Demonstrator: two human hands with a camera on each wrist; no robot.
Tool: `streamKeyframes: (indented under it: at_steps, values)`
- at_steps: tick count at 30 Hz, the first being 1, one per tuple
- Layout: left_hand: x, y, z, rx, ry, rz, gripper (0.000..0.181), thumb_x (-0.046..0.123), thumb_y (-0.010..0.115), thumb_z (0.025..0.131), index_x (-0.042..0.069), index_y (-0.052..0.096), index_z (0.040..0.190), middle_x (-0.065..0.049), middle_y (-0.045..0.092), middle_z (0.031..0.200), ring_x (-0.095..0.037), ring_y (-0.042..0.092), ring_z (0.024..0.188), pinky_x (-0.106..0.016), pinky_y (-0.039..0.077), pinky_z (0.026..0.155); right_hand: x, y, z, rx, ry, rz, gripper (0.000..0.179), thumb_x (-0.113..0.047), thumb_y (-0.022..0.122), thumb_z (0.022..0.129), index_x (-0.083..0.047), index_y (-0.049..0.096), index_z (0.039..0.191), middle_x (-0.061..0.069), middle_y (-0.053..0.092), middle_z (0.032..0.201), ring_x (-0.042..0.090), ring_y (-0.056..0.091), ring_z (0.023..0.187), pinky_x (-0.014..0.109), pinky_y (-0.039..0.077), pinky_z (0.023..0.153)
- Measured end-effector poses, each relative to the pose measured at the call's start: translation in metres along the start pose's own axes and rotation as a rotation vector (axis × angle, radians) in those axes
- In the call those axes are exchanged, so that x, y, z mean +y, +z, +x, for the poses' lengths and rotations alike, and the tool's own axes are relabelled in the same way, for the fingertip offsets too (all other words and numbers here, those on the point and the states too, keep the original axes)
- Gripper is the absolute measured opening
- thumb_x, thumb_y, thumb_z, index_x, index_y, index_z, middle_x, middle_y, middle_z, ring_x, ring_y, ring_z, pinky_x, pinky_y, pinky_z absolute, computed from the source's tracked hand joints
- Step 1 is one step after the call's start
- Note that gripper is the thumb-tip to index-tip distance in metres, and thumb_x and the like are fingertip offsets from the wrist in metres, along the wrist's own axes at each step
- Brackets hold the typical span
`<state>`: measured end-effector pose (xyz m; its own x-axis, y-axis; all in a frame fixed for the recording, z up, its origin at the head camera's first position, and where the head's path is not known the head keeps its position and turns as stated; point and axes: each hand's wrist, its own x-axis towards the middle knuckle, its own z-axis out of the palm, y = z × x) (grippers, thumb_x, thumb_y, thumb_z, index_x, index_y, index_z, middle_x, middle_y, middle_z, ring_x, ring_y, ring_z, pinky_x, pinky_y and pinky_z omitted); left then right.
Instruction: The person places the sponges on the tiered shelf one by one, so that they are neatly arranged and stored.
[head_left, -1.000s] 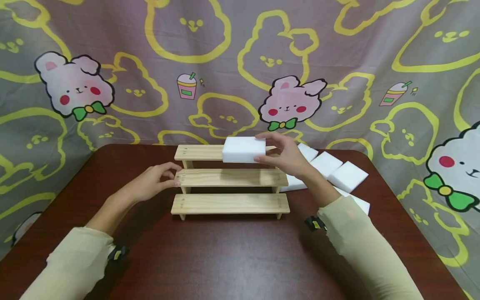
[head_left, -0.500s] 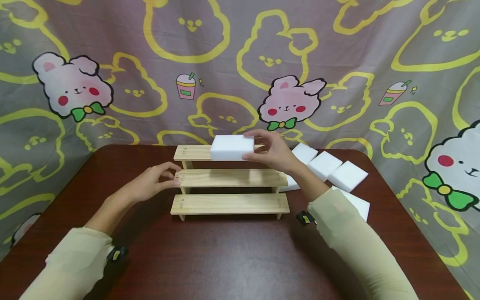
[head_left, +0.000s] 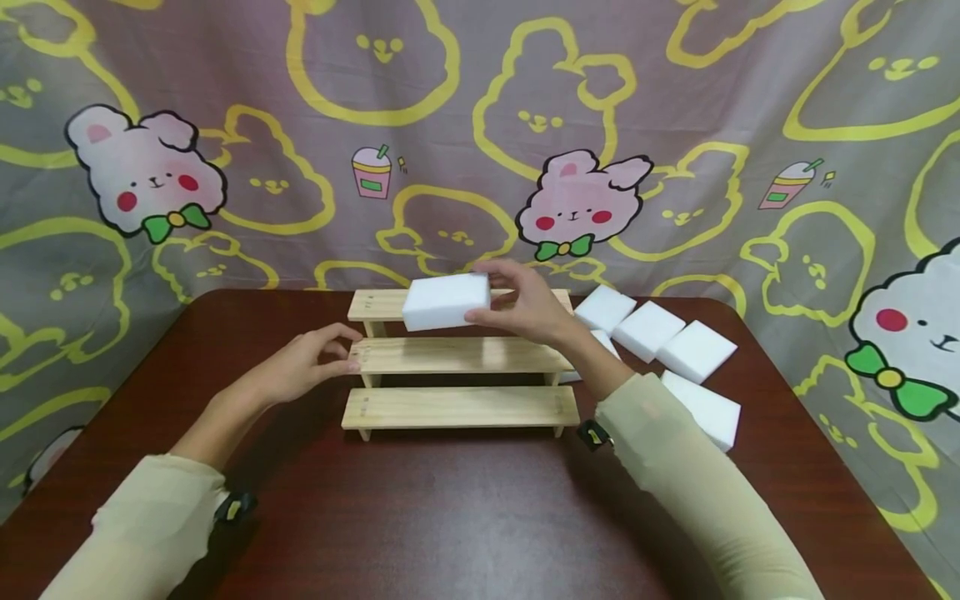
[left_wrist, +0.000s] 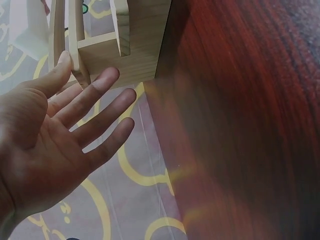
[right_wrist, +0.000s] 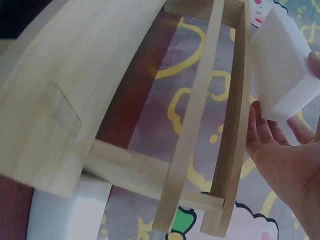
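Observation:
In the head view a light wooden three-tier rack (head_left: 461,356) stands mid-table. My left hand (head_left: 307,365) is at the left end of its middle shelf. The left wrist view shows the thumb and index finger of that hand (left_wrist: 55,135) on either side of the board's end, the other fingers spread loosely. My right hand (head_left: 527,302) grips the right end of a white sponge block (head_left: 442,300) over the top shelf, thumb in front and fingers behind. The block is slightly tilted and angled. From the right wrist, the block (right_wrist: 280,65) appears beyond the top board.
Several more white sponge blocks (head_left: 648,330) lie on the dark red-brown table (head_left: 465,517) to the right of the rack, one partly hidden by the right forearm. A patterned curtain (head_left: 450,125) hangs close behind the table.
My right hand has carried the sponge block leftward along the top shelf, and the block has turned a little. The left hand stays at the rack's end.

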<state>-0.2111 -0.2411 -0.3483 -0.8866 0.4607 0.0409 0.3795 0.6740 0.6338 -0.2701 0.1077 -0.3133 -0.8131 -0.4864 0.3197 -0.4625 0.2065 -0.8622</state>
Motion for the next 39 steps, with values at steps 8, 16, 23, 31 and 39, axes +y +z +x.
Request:
streamKeyframes:
  at_steps: [8,16,23,31,39]
  values:
    - [0.000,0.000,0.000,0.006,0.001,0.010,0.039,0.016,0.069,0.102,-0.005,0.056,0.133,-0.011,0.075,0.102,-0.031,0.068,0.100,-0.047,0.051,0.086,0.002,0.010,0.008,0.015,-0.028,-0.019,0.065,-0.004,0.086,0.080,0.007,0.056,0.137,0.023,0.062,0.132,0.036,0.066,0.117,0.041,0.055,0.096]
    - [0.001,-0.001,0.001,0.012,0.006,0.016,0.039,0.013,0.070,0.101,-0.006,0.056,0.131,-0.011,0.075,0.101,-0.030,0.069,0.100,-0.048,0.050,0.086,0.000,0.018,0.016,0.055,-0.066,-0.108,0.051,-0.013,0.090,0.080,-0.002,0.065,0.122,0.013,0.065,0.129,0.030,0.070,0.107,0.041,0.056,0.092]
    - [0.000,-0.001,0.001,0.012,0.003,0.012,0.039,0.013,0.070,0.101,-0.006,0.056,0.131,-0.011,0.075,0.100,-0.031,0.068,0.099,-0.048,0.050,0.086,0.000,0.024,0.022,0.072,-0.027,-0.163,0.052,-0.020,0.092,0.079,-0.005,0.067,0.122,0.011,0.069,0.119,0.026,0.067,0.102,0.044,0.054,0.089]
    - [0.001,-0.001,0.000,0.013,0.008,0.011,0.038,0.013,0.069,0.101,-0.007,0.056,0.131,-0.011,0.075,0.099,-0.030,0.068,0.098,-0.047,0.050,0.085,0.003,0.031,0.026,0.077,-0.027,-0.157,0.054,-0.020,0.091,0.081,-0.003,0.065,0.126,0.014,0.069,0.125,0.028,0.070,0.105,0.042,0.054,0.092]
    - [0.002,-0.001,0.001,0.007,-0.006,0.015,0.040,0.015,0.069,0.101,-0.007,0.055,0.132,-0.010,0.075,0.100,-0.029,0.068,0.097,-0.048,0.050,0.087,0.001,0.036,0.029,0.076,-0.024,-0.215,0.054,-0.024,0.090,0.082,-0.006,0.066,0.126,0.013,0.066,0.133,0.029,0.066,0.110,0.040,0.054,0.091]
